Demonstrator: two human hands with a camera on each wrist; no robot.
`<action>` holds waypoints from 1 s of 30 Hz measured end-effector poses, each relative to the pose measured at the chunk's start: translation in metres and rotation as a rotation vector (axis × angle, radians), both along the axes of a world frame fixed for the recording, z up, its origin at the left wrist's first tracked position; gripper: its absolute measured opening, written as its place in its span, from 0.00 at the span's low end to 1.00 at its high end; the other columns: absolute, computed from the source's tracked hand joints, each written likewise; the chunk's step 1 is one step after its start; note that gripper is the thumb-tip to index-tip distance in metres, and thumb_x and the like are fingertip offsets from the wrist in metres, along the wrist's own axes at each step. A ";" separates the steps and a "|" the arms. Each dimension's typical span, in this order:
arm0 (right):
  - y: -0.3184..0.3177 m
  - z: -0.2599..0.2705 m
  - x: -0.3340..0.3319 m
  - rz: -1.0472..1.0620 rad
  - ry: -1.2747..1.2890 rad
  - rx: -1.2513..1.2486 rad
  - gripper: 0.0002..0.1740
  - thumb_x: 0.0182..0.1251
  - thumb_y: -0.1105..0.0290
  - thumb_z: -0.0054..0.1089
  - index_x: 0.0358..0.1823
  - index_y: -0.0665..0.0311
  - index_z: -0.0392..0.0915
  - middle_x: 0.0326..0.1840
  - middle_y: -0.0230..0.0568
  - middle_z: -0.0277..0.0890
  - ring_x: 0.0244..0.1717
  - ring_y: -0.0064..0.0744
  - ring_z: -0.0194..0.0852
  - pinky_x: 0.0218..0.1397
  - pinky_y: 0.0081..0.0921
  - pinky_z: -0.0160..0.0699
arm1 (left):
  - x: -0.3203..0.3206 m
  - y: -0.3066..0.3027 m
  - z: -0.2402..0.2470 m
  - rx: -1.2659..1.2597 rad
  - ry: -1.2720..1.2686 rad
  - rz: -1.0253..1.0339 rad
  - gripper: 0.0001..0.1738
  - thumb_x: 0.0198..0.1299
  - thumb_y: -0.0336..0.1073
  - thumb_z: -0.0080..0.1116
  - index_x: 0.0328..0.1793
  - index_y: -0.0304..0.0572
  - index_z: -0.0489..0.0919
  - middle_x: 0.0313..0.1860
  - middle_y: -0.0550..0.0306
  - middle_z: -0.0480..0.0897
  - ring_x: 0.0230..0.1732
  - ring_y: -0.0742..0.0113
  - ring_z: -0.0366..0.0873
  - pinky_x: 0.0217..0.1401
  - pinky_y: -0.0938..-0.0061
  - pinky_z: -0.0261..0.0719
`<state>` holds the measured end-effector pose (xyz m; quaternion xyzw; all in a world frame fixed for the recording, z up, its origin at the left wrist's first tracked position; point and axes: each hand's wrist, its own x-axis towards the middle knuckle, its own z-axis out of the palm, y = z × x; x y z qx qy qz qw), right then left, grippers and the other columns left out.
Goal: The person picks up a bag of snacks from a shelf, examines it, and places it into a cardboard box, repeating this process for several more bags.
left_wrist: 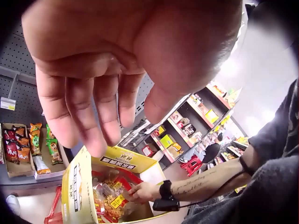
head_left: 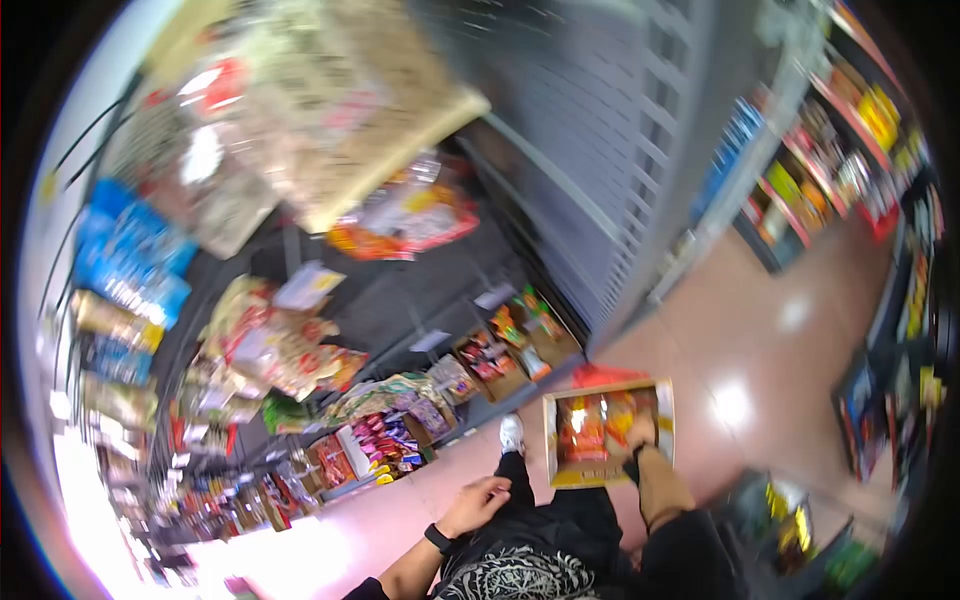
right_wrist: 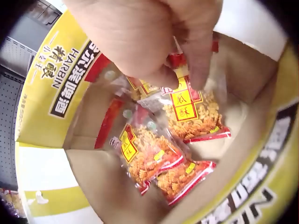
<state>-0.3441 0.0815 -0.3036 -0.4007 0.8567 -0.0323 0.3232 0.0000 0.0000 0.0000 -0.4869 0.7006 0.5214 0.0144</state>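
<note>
A yellow and white cardboard box (head_left: 664, 400) holds several clear snack bags with red edges. Inside it, my right hand (right_wrist: 154, 42) pinches the top of one bag (right_wrist: 191, 109) between thumb and fingers; other bags (right_wrist: 149, 154) lie beneath and beside it. In the left wrist view the right hand (left_wrist: 144, 191) reaches over the box's side (left_wrist: 79, 191). My left hand (head_left: 475, 506) is in the air left of the box, holding nothing, its fingers loosely bent; close up in the left wrist view, the left hand (left_wrist: 117, 56) hangs above the box.
Dark shelving with hanging snack bags (head_left: 270, 340) stands on the left, small cartons of snacks (head_left: 385, 440) along its bottom. A grey perforated panel (head_left: 590, 150) rises ahead. More stocked shelves (head_left: 830, 160) are at the right. A shoe (head_left: 511, 432) is on the pink floor (head_left: 720, 400).
</note>
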 end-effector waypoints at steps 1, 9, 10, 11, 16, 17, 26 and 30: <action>0.045 -0.072 0.001 0.047 0.095 0.135 0.36 0.40 0.27 0.65 0.30 0.55 0.84 0.26 0.41 0.82 0.25 0.43 0.82 0.24 0.42 0.79 | -0.011 0.022 -0.005 0.030 0.010 0.000 0.15 0.64 0.36 0.57 0.55 0.39 0.79 0.49 0.49 0.83 0.45 0.65 0.83 0.48 0.72 0.81; -0.028 0.251 0.044 0.276 0.133 -0.645 0.05 0.56 0.75 0.57 0.31 0.62 0.82 0.34 0.48 0.79 0.37 0.49 0.79 0.42 0.38 0.78 | -0.019 -0.037 0.012 -0.232 0.145 -0.096 0.22 0.64 0.46 0.56 0.60 0.44 0.73 0.47 0.48 0.82 0.43 0.53 0.83 0.49 0.62 0.80; -0.033 0.297 0.050 0.298 0.154 -0.657 0.05 0.56 0.75 0.57 0.31 0.62 0.82 0.34 0.48 0.79 0.37 0.49 0.79 0.42 0.38 0.78 | -0.022 -0.042 0.006 -0.300 0.115 -0.112 0.28 0.62 0.47 0.58 0.66 0.46 0.69 0.54 0.46 0.79 0.49 0.48 0.81 0.53 0.61 0.78; -0.038 0.344 0.059 0.350 0.094 -0.774 0.05 0.53 0.77 0.57 0.31 0.61 0.81 0.35 0.45 0.79 0.38 0.47 0.77 0.44 0.38 0.76 | -0.028 -0.046 0.014 -0.309 0.133 -0.101 0.28 0.62 0.47 0.58 0.66 0.46 0.69 0.54 0.46 0.79 0.49 0.48 0.81 0.53 0.61 0.78; -0.088 0.475 0.115 0.550 0.026 -1.053 0.07 0.49 0.82 0.58 0.30 0.65 0.79 0.38 0.40 0.79 0.39 0.44 0.77 0.43 0.34 0.77 | -0.029 -0.097 0.069 -0.686 0.604 -0.201 0.34 0.60 0.44 0.61 0.70 0.43 0.65 0.61 0.43 0.75 0.61 0.48 0.74 0.61 0.62 0.74; -0.102 0.485 0.129 0.545 0.037 -1.103 0.07 0.50 0.82 0.59 0.31 0.65 0.80 0.40 0.41 0.79 0.41 0.44 0.78 0.45 0.34 0.77 | -0.021 -0.106 0.078 -0.697 0.613 -0.197 0.34 0.60 0.44 0.61 0.70 0.43 0.65 0.61 0.43 0.75 0.61 0.48 0.74 0.61 0.62 0.74; -0.240 0.460 0.246 0.430 0.063 -1.219 0.33 0.66 0.62 0.58 0.69 0.67 0.61 0.74 0.60 0.51 0.75 0.64 0.45 0.74 0.48 0.51 | 0.036 -0.210 0.132 -0.622 0.572 0.378 0.21 0.63 0.36 0.57 0.60 0.37 0.68 0.47 0.35 0.81 0.49 0.40 0.80 0.49 0.59 0.80; -0.285 0.455 0.269 0.375 0.108 -1.302 0.33 0.68 0.62 0.54 0.70 0.70 0.58 0.75 0.61 0.48 0.76 0.66 0.41 0.75 0.50 0.47 | 0.046 -0.251 0.145 -0.484 0.656 0.287 0.20 0.67 0.37 0.50 0.62 0.38 0.67 0.48 0.35 0.80 0.50 0.38 0.79 0.52 0.59 0.78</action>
